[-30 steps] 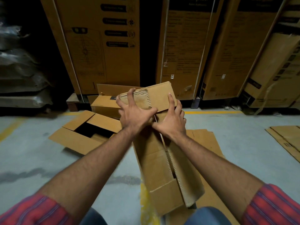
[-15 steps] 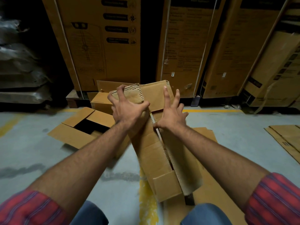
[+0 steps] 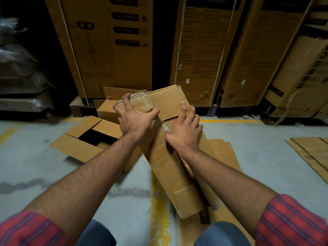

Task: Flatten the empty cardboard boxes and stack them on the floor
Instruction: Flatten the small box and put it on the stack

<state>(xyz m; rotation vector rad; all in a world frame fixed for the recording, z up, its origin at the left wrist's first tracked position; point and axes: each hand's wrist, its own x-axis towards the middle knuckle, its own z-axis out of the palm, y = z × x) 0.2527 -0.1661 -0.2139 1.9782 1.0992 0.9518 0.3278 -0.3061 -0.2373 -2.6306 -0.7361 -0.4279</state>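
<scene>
1. The fingers [image 3: 126,99] of the left hand [image 3: 136,119] are spread and curled over the torn far edge of the end flap [image 3: 140,103] of a long box [image 3: 170,167], clamped on it, with the thumb stretched out across the flap's near side.
2. The fingers [image 3: 183,107] of the right hand [image 3: 184,132] are apart and lightly bent, lying on the box's upper face beside the other end flap [image 3: 168,102]. The thumb sits at the open seam; I cannot tell whether it hooks inside.
3. This box is the 1 in hand. Its body looks mostly collapsed, its far end is raised off the floor [image 3: 53,174] and its near end rests on flat cardboard [image 3: 223,153], so I judge its flattening is nearly done but it is not yet laid down.
4. That flat cardboard suggests a stack is begun; more flat sheets [image 3: 308,153] lie well apart to the right.
5. An open box [image 3: 79,146] just left of the hands and a small box [image 3: 104,109] behind them are not yet flattened, so at least 2 remain.
6. Both wrists are nearly straight and both forearms reach forward and converge on the box's far end, elbows extended. Red striped sleeves [image 3: 26,228] are pushed up near the elbows.
</scene>
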